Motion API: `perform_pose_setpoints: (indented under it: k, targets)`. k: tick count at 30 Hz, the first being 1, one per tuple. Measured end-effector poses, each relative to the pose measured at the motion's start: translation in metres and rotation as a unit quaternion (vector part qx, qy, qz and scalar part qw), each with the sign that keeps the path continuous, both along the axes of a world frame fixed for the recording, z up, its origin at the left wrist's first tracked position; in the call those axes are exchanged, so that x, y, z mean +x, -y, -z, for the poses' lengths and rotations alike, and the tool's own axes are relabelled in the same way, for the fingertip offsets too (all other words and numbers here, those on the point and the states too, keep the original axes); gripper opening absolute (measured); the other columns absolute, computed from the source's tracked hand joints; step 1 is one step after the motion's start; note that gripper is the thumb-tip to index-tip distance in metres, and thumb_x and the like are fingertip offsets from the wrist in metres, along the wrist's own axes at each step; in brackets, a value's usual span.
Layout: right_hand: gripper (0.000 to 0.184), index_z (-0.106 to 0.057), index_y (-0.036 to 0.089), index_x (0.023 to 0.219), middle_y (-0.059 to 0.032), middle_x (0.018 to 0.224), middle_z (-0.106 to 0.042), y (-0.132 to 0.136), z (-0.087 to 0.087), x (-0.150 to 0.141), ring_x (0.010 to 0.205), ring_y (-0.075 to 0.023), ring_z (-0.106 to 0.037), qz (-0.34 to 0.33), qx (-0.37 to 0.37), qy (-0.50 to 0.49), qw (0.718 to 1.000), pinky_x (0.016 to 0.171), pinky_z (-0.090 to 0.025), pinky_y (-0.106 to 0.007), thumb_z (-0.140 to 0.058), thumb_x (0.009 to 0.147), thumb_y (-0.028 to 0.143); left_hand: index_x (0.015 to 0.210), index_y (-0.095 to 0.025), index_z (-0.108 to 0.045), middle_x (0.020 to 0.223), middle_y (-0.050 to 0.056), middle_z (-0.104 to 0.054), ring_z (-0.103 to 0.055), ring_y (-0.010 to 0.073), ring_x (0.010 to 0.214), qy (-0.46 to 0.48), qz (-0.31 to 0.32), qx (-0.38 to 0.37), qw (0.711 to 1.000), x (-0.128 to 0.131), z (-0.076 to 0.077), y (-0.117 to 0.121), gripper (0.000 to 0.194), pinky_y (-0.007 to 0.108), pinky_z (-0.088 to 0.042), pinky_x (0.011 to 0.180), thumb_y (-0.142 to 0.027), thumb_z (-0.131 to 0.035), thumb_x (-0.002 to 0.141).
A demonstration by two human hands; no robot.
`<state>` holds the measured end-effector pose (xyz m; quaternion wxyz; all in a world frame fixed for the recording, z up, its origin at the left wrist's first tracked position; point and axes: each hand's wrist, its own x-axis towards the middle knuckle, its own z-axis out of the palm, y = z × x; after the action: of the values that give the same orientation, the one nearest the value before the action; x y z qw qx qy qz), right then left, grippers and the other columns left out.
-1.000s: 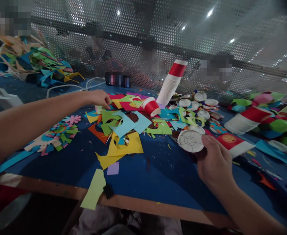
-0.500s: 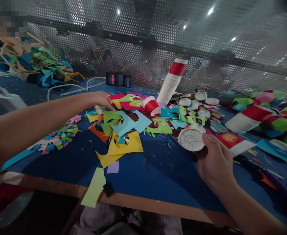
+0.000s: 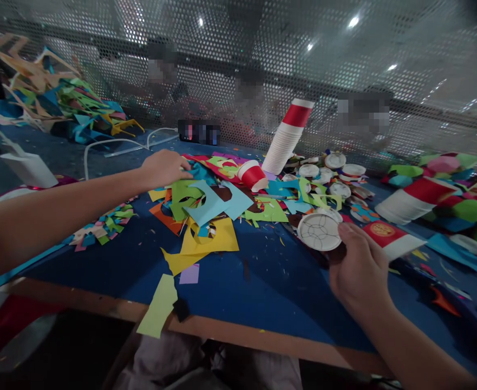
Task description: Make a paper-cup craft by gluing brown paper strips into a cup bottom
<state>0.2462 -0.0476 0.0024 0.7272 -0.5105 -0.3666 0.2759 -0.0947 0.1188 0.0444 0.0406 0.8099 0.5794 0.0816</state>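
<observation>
My left hand [image 3: 165,168] reaches across to the pile of cut coloured paper, its fingers closed at the edge of a red paper sheet [image 3: 200,160]. Blue paper [image 3: 201,172] shows just beneath that sheet; the fingertips are partly hidden. On the right, my right hand [image 3: 360,265] holds a round white paper cup bottom [image 3: 320,232] between thumb and fingers, with curved lines drawn on its face. Under the left wrist's side of the pile lie light blue paper [image 3: 210,205] and yellow paper [image 3: 218,235] with cut-out holes.
A tall stack of paper cups [image 3: 285,141] leans behind a tipped red cup [image 3: 252,176]. More cups [image 3: 413,200] lie at right. At left are a white charger [image 3: 29,169] and cut scraps [image 3: 71,103]. A phone [image 3: 199,132] stands by the perforated metal screen [image 3: 222,59].
My left hand has drawn back slightly left, and the red sheet's edge is raised, exposing blue paper. My right hand keeps its hold on the cup bottom. The view has shifted a little.
</observation>
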Motion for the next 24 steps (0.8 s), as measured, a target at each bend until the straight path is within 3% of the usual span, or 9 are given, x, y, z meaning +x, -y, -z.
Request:
perform_pose_setpoints:
  k: [4, 7, 13, 18, 24]
  targets:
    - [0.021, -0.063, 0.019, 0.063, 0.003, 0.057, -0.054, 0.0, 0.0, 0.0, 0.054, -0.0147, -0.053, 0.002, -0.002, 0.004, 1.0, 0.046, -0.041, -0.026, -0.075, 0.066, 0.036, 0.121, -0.014, -0.062, 0.115, 0.008, -0.067, -0.065, 0.025, 0.107, 0.026, -0.054, 0.033, 0.998, -0.012, -0.024, -0.001, 0.035, 0.047, -0.052, 0.095, -0.041, -0.058, 0.098]
    - [0.02, -0.063, 0.019, 0.063, 0.003, 0.057, -0.054, 0.0, 0.0, -0.001, 0.056, -0.0149, -0.054, 0.006, -0.001, 0.004, 1.0, 0.047, -0.042, -0.026, -0.075, 0.065, 0.035, 0.121, -0.014, -0.062, 0.114, 0.008, -0.068, -0.065, 0.0249, 0.105, 0.015, -0.072, 0.011, 0.997, -0.016, -0.028, -0.006, 0.039, 0.046, -0.052, 0.095, -0.043, -0.059, 0.097]
    - [0.018, -0.064, 0.018, 0.065, 0.0035, 0.06, -0.057, -0.001, 0.001, 0.001, 0.055, -0.0115, -0.05, 0.019, 0.013, 0.003, 1.0, 0.05, -0.041, -0.025, -0.076, 0.066, 0.033, 0.114, -0.015, -0.065, 0.115, 0.008, -0.066, -0.065, 0.0249, 0.105, -0.074, -0.071, -0.077, 0.992, 0.002, -0.004, -0.013, 0.033, 0.045, -0.054, 0.091, -0.042, -0.063, 0.095]
    - [0.019, -0.064, 0.018, 0.065, 0.0044, 0.059, -0.054, -0.002, 0.003, 0.004, 0.052, -0.0103, -0.045, 0.023, 0.02, 0.015, 0.999, 0.047, -0.035, -0.024, -0.074, 0.068, 0.034, 0.12, -0.014, -0.062, 0.122, 0.008, -0.063, -0.063, 0.0268, 0.107, -0.083, -0.048, -0.036, 0.995, 0.004, 0.01, -0.004, 0.035, 0.045, -0.055, 0.09, -0.04, -0.061, 0.096]
    - [0.02, -0.063, 0.018, 0.066, 0.0043, 0.06, -0.054, -0.002, 0.003, 0.003, 0.052, -0.0102, -0.045, 0.008, 0.019, 0.014, 1.0, 0.046, -0.034, -0.024, -0.073, 0.069, 0.035, 0.122, -0.015, -0.061, 0.124, 0.009, -0.062, -0.063, 0.0262, 0.108, -0.078, -0.043, 0.017, 0.996, -0.003, 0.011, 0.004, 0.034, 0.046, -0.055, 0.091, -0.038, -0.061, 0.096]
